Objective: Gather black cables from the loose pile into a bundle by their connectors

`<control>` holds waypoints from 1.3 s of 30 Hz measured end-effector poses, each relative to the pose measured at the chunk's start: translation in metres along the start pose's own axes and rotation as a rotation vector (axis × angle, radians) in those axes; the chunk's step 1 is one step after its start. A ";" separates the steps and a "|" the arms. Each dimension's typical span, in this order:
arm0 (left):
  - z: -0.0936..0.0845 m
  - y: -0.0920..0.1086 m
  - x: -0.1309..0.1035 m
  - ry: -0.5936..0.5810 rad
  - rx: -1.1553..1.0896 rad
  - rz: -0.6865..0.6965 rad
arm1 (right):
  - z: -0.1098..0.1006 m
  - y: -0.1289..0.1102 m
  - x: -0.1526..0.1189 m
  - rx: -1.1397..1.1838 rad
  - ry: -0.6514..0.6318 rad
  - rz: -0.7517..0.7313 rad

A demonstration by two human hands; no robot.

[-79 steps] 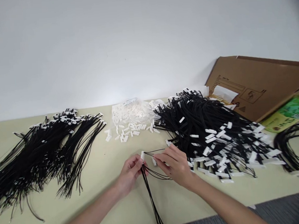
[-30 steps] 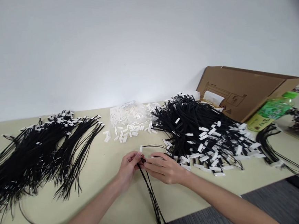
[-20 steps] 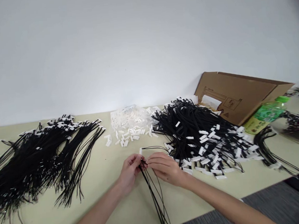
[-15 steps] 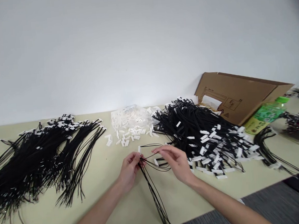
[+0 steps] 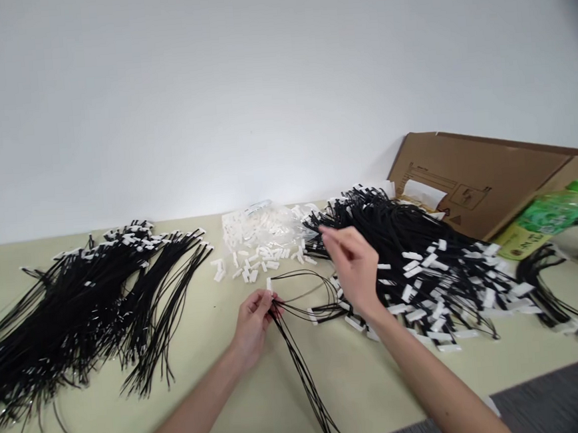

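Observation:
My left hand (image 5: 252, 321) pinches a thin bundle of black cords (image 5: 304, 372) that trails toward the table's front edge. One cord loops up to a small white clip (image 5: 269, 285) just above my fingers. My right hand (image 5: 355, 264) is lifted off the bundle and hovers over the left edge of the big pile of black cords with white tags (image 5: 423, 266). Its fingertips point at the loose white clips (image 5: 255, 264), and I see nothing in it.
A second heap of black cords (image 5: 76, 306) covers the left of the beige table (image 5: 207, 383). A clear bag of white clips (image 5: 259, 220) lies at the back. A flattened cardboard box (image 5: 496, 173) and a green bottle (image 5: 549, 216) sit at the right.
My right hand let go of the cords beside my left hand and rose up and back toward the white clips. My left hand kept its hold on the bundle.

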State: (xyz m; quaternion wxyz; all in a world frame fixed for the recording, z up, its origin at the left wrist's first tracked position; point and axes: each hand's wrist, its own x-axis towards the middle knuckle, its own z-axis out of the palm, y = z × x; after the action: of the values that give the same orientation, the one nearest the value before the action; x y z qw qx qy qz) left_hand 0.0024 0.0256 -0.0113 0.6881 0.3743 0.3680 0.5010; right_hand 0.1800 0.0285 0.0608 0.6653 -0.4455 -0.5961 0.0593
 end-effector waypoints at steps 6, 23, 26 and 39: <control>-0.004 0.003 0.003 0.017 -0.026 0.033 | 0.018 0.010 -0.044 -0.215 -0.241 -0.262; -0.006 0.006 0.006 0.002 -0.013 0.043 | 0.021 0.015 -0.051 -0.204 -0.231 -0.357; -0.006 0.006 0.006 -0.009 -0.002 0.043 | 0.020 0.014 -0.051 -0.201 -0.231 -0.359; -0.008 0.004 0.007 -0.009 0.093 0.084 | 0.019 0.011 -0.051 -0.052 -0.313 -0.075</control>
State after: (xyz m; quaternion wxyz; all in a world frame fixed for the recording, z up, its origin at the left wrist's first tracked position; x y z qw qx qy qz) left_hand -0.0049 0.0340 -0.0122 0.6500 0.4234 0.3716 0.5100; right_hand 0.1545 0.0136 0.0143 0.5541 -0.4254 -0.7101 0.0879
